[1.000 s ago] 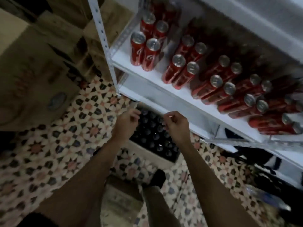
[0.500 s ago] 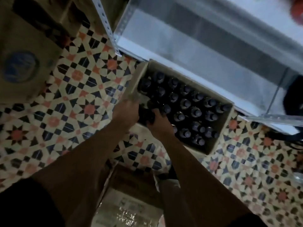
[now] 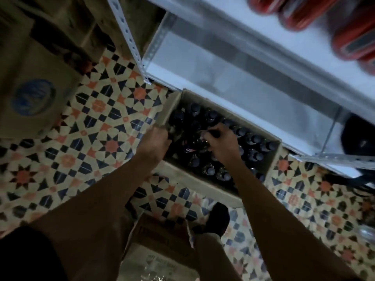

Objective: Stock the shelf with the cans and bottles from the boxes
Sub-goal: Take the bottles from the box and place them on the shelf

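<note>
Patterned floor tiles (image 3: 97, 126) in cream, navy and orange run under everything, and both hands are down inside the open cardboard box (image 3: 174, 100) that stands on them against the foot of the white metal shelf (image 3: 253, 92). Half a second ago the hands sat close together at the box's near left corner; now they are apart and deeper among the bottles (image 3: 254, 138). The left hand (image 3: 155, 141) is at the box's left wall with fingers curled downward, but blur and darkness hide whether it grips a bottle. The right hand (image 3: 220, 141) is curled over the bottle tops near the middle of the box, fingers bent round a dark neck. A second ago both hands hung in the air in front of the shelf edge, and the can rows filled the view.

Dark bottles with dark caps stand upright in rows and fill the box, the right rows untouched. Red cans (image 3: 345, 31) lie blurred on the upper shelf at the far right. The lower shelf board directly behind the box shows bare white surface.

On the left, a large brown carton with a blue round print (image 3: 33, 97) rests on the tiles, with more brown cartons stacked behind it. Nearest the viewer lies another carton (image 3: 154, 258) holding clear plastic-wrapped goods, beside the person's dark shoe (image 3: 218, 219).
</note>
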